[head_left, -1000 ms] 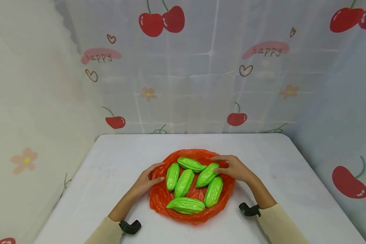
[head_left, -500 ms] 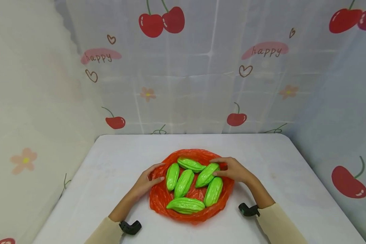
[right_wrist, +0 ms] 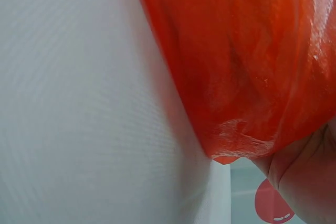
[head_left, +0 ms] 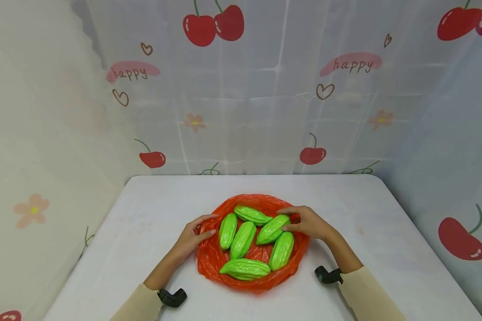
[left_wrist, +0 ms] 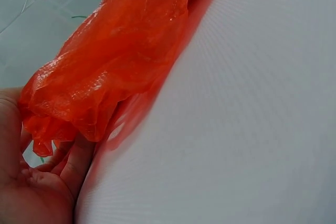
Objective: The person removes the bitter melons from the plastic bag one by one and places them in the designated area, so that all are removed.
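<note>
Several bright green bitter melons (head_left: 242, 240) lie in a red plastic bag (head_left: 261, 285), whose mouth is spread wide with its edge rolled down. At the bag's left rim, my left hand (head_left: 190, 236) holds the plastic; in the left wrist view its fingers (left_wrist: 79, 163) curl below the red folds. My right hand (head_left: 311, 221) reaches over the right rim, thumb and forefinger about the upper end of one bitter melon (head_left: 272, 231). The right wrist view shows mostly the bag's outer side (right_wrist: 231, 66) and part of the hand (right_wrist: 304, 177); the fingertips are hidden there.
The bag stands on a white table (head_left: 164, 200). A curtain (head_left: 249, 133) printed with cherries and hearts hangs behind the table's far edge and along both sides. Black wrist devices (head_left: 171, 298) sit by both sleeves.
Very little differs. The right thumb has shifted slightly and the bitter melon at it has slid a touch to the left. My left hand stays at the rim.
</note>
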Demonstrator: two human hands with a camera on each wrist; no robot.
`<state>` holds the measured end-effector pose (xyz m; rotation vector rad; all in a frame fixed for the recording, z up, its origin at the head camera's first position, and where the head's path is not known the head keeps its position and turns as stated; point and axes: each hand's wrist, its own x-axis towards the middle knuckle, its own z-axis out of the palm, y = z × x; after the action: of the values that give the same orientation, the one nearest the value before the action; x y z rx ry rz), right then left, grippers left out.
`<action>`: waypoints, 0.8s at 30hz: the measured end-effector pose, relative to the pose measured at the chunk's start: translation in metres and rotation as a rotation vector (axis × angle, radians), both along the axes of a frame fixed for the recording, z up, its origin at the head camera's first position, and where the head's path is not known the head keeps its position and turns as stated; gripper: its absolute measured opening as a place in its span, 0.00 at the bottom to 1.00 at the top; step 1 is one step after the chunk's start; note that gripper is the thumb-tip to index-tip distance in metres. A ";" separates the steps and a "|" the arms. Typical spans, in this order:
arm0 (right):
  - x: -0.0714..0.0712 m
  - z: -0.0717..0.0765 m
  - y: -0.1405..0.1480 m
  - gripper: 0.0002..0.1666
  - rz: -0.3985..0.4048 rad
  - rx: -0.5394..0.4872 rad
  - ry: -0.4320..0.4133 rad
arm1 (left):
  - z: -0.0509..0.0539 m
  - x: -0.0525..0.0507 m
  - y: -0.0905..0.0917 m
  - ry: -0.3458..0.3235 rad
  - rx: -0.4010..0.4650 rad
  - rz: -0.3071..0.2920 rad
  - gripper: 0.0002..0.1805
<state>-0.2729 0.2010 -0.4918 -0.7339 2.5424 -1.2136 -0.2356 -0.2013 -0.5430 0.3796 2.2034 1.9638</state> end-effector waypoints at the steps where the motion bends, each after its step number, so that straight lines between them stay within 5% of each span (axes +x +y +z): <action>1: 0.000 0.000 0.000 0.27 0.003 -0.001 -0.001 | 0.000 0.000 0.000 -0.005 0.007 0.000 0.25; 24: -0.006 -0.001 0.009 0.25 0.053 -0.138 -0.055 | -0.001 0.000 -0.002 0.013 0.010 0.010 0.24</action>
<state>-0.2788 0.2102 -0.4924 -0.7808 2.3990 -1.3830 -0.2355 -0.2031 -0.5439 0.3845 2.2089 1.9839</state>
